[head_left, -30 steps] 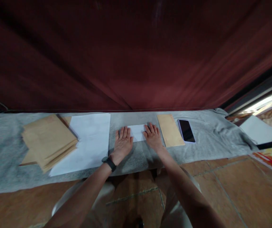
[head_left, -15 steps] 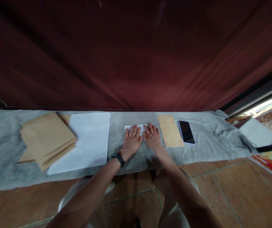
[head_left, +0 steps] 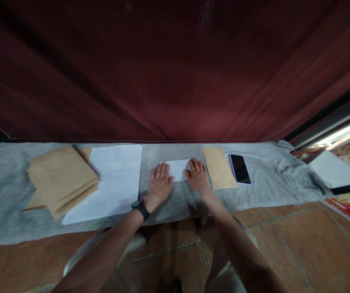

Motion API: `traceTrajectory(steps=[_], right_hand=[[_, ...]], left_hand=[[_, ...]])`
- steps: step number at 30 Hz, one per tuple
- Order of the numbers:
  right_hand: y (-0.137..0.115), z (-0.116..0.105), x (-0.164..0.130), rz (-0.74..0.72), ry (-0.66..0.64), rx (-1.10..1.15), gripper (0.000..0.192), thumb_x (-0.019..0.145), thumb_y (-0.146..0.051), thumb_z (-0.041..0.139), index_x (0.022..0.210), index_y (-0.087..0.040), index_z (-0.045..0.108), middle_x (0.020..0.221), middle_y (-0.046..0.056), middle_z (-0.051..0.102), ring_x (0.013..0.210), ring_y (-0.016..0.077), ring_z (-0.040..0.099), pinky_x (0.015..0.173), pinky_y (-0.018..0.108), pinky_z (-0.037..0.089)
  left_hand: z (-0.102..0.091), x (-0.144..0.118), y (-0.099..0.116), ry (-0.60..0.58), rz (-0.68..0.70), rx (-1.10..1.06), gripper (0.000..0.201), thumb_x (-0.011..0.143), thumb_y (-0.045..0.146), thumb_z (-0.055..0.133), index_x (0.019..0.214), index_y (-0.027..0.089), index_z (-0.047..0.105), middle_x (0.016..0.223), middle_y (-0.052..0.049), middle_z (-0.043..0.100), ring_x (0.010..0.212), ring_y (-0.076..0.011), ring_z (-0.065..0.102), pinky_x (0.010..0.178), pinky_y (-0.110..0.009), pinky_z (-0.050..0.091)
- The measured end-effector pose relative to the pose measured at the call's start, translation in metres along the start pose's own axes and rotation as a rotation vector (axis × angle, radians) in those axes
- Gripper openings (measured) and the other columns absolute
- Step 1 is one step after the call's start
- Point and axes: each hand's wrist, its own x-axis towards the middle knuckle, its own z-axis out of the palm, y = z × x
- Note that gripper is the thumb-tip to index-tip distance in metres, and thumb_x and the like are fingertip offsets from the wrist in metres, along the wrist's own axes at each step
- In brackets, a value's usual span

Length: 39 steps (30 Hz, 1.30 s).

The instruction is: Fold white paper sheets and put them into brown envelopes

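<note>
The folded white paper (head_left: 178, 169) lies between the 2 hands on the grey cloth (head_left: 269, 179), long axis left-right. Left hand (head_left: 159, 185) and right hand (head_left: 197, 178) press flat, fingers spread, each on 1 end.

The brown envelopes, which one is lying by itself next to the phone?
The single brown envelope right of the right hand, beside the phone. The other envelopes sit in a stack at far left.

My left hand (head_left: 159, 183) lies flat, palm down, fingers together; my right hand (head_left: 197, 177) mirrors it just beside.
</note>
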Motion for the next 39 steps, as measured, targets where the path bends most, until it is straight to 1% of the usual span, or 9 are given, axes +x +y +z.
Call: traceTrajectory(steps=[3,6,12,18,23,27,32,35,39], right_hand=[[0.0,-0.009,0.001,0.04,0.001,0.031,0.049,0.102,-0.032,0.049,0.147,-0.012,0.053,0.15,0.018,0.053,0.136,0.0322,0.047,0.112,0.045,0.037],[-0.001,-0.018,0.003,0.099,-0.024,0.048,0.037,0.1,-0.026,0.05,0.132,-0.014,0.064,0.128,0.017,0.066,0.12,0.0285,0.058,0.104,0.038,0.043],[-0.006,-0.029,0.003,0.201,-0.107,0.025,0.028,0.103,-0.027,0.047,0.117,-0.016,0.068,0.109,0.013,0.074,0.1,0.0214,0.07,0.085,0.028,0.048],[-0.005,-0.033,0.003,0.265,-0.194,0.023,0.029,0.104,-0.031,0.047,0.111,-0.016,0.07,0.106,0.013,0.078,0.101,0.0226,0.073,0.08,0.027,0.049],[0.0,-0.034,0.005,0.268,-0.23,0.074,0.026,0.101,-0.031,0.051,0.11,-0.016,0.071,0.111,0.014,0.077,0.108,0.0243,0.072,0.084,0.027,0.049],[0.006,-0.031,0.007,0.328,-0.212,0.289,0.019,0.096,-0.029,0.056,0.098,-0.017,0.071,0.101,0.014,0.077,0.102,0.0249,0.072,0.08,0.028,0.047],[0.013,-0.027,0.015,0.356,-0.193,0.635,0.019,0.086,-0.028,0.061,0.068,-0.02,0.06,0.069,0.005,0.067,0.079,0.0215,0.069,0.066,0.026,0.042],[0.012,-0.026,0.02,0.343,-0.211,0.781,0.023,0.085,-0.036,0.057,0.068,-0.022,0.055,0.058,-0.002,0.057,0.062,0.0164,0.061,0.058,0.025,0.041],[0.005,-0.029,0.022,0.309,-0.206,1.04,0.031,0.079,-0.052,0.059,0.071,-0.024,0.052,0.061,-0.005,0.055,0.058,0.013,0.055,0.056,0.024,0.045]], left_hand=[[-0.002,-0.006,-0.004,0.0,0.009,0.02,0.058,0.104,0.03,0.031,0.156,0.004,0.039,0.164,-0.019,0.035,0.155,-0.0298,0.028,0.128,-0.051,0.019],[-0.004,-0.01,-0.005,0.007,0.045,0.032,0.056,0.103,0.027,0.032,0.154,0.004,0.043,0.163,-0.018,0.038,0.155,-0.0296,0.029,0.128,-0.048,0.02],[-0.006,-0.01,-0.002,0.011,0.057,0.008,0.053,0.101,0.021,0.037,0.151,0.004,0.048,0.16,-0.018,0.043,0.152,-0.0296,0.037,0.126,-0.044,0.027],[-0.006,-0.011,-0.001,-0.009,0.052,0.009,0.053,0.1,0.017,0.038,0.151,0.005,0.047,0.16,-0.019,0.043,0.15,-0.03,0.039,0.121,-0.043,0.034],[-0.009,-0.01,-0.004,-0.062,0.069,0.035,0.062,0.092,0.003,0.037,0.153,0.003,0.044,0.161,-0.021,0.04,0.151,-0.0285,0.039,0.122,-0.04,0.033],[-0.012,-0.009,-0.005,-0.071,0.073,0.032,0.064,0.09,-0.001,0.035,0.153,0.005,0.044,0.161,-0.021,0.041,0.149,-0.0281,0.041,0.12,-0.042,0.036],[-0.018,-0.008,0.0,-0.028,0.076,-0.026,0.053,0.096,0.012,0.041,0.147,0.003,0.051,0.157,-0.021,0.048,0.146,-0.031,0.045,0.12,-0.044,0.036],[-0.021,-0.007,0.007,0.034,0.105,-0.081,0.052,0.099,0.027,0.048,0.147,0.007,0.051,0.155,-0.018,0.051,0.144,-0.0314,0.046,0.119,-0.045,0.036],[-0.027,-0.003,0.017,0.131,0.142,-0.093,0.05,0.101,0.033,0.05,0.147,0.014,0.051,0.152,-0.014,0.055,0.134,-0.0311,0.053,0.112,-0.046,0.041]])
